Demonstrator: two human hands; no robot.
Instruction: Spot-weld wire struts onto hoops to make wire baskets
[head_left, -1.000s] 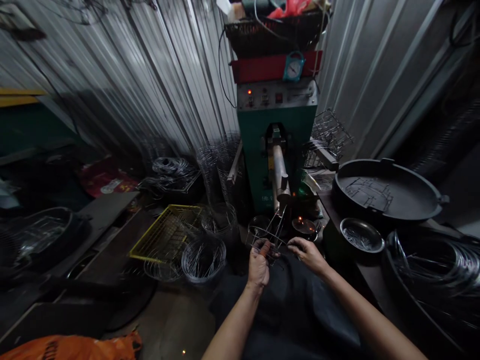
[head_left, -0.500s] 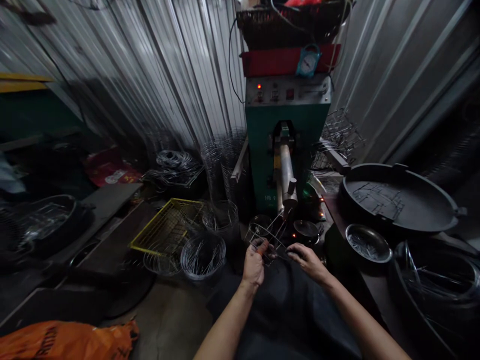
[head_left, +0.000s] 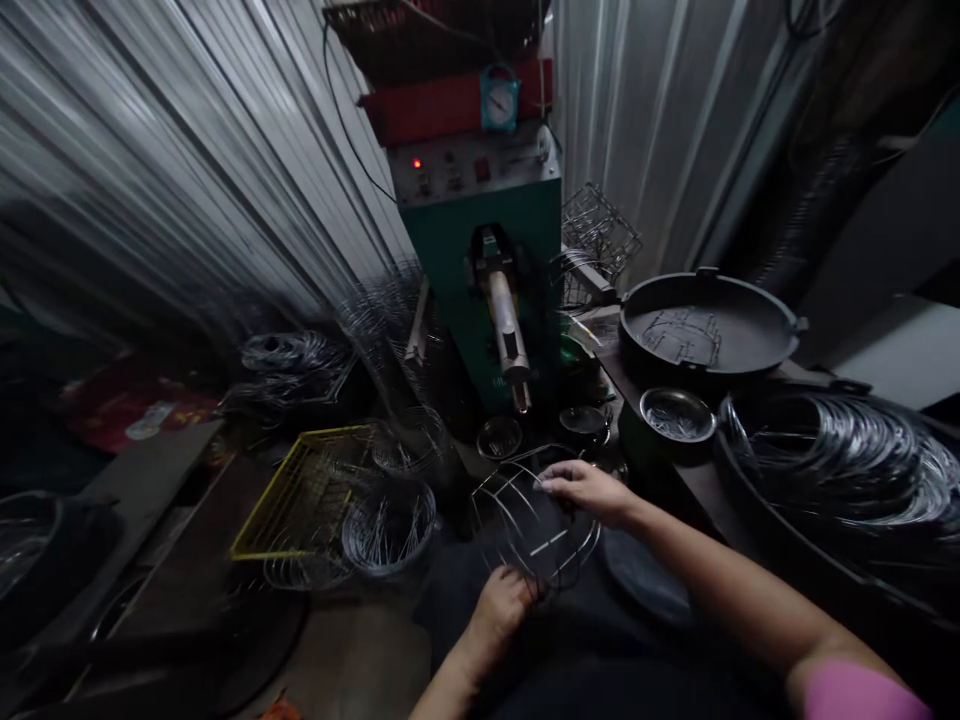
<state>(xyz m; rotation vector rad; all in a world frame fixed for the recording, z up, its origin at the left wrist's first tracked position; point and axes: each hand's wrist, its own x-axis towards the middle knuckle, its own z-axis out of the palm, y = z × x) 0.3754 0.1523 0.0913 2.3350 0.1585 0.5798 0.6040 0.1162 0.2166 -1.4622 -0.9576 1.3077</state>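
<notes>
Both hands now hold wire frame (head_left: 534,520) lower, off welder (head_left: 499,300)

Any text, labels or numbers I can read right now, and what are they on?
None can be read.
Green machine: pale marks low on its front, too blurred.
Its grey control panel: marks by the switches, too small.
Blue dial: face numbers too small.
Red sheet: white patch, print blurred.

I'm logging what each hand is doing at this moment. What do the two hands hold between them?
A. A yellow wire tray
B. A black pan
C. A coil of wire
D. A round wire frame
D: the left hand grips the near rim of the round wire frame and the right hand its far rim.
</notes>
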